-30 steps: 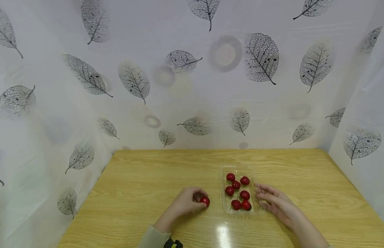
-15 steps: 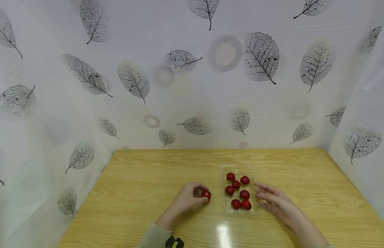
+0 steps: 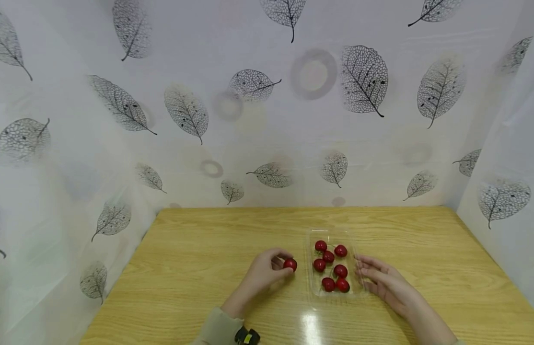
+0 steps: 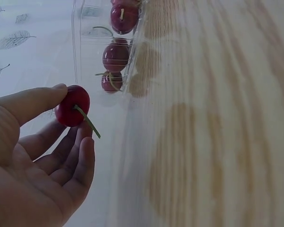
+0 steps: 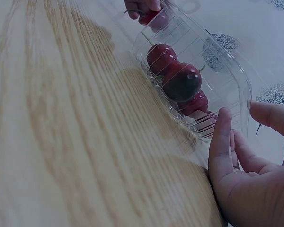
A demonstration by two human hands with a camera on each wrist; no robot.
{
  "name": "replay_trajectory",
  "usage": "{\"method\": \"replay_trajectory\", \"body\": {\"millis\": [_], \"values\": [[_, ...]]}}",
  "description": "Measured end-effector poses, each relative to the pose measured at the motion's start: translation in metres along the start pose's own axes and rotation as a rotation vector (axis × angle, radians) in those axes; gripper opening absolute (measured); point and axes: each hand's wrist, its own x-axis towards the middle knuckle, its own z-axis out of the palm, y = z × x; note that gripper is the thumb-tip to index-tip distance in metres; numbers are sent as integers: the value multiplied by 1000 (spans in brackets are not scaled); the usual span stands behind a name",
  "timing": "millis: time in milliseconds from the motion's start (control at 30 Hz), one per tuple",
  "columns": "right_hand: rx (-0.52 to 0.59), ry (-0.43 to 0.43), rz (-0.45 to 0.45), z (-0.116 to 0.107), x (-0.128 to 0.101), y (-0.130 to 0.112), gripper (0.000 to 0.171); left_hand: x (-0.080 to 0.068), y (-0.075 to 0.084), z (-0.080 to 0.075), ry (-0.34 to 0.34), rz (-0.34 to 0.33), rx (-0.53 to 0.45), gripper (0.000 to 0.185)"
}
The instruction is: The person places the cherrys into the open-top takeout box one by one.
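Observation:
In my left hand (image 3: 263,274) I pinch one red cherry (image 3: 290,264) between thumb and fingertips, a short way left of the clear plastic box (image 3: 311,287). The left wrist view shows this cherry (image 4: 72,106) with its green stem pointing down. Several dark red cherries (image 3: 328,257) lie inside the box, some with stems showing. My right hand (image 3: 389,286) is at the box's right side, its extended fingers resting against the outside of the wall. In the right wrist view the thumb and fingertips of that hand (image 5: 255,175) meet the box's near end.
A wooden table (image 3: 198,249) carries everything. Behind it and at both sides hangs a pale curtain (image 3: 275,124) printed with leaf skeletons. A black wristband (image 3: 247,336) circles the left wrist below the beige sleeve (image 3: 219,327).
My left hand has moved forward and slightly right with the pinched cherry, closer to the box. The right hand and the box have stayed in place.

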Motion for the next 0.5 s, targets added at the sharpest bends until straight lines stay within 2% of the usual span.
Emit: {"method": "replay_trajectory", "body": {"millis": [500], "values": [[21,-43,-12,-2,-1,1,32,13,9,13,21,68,11,31]]}}
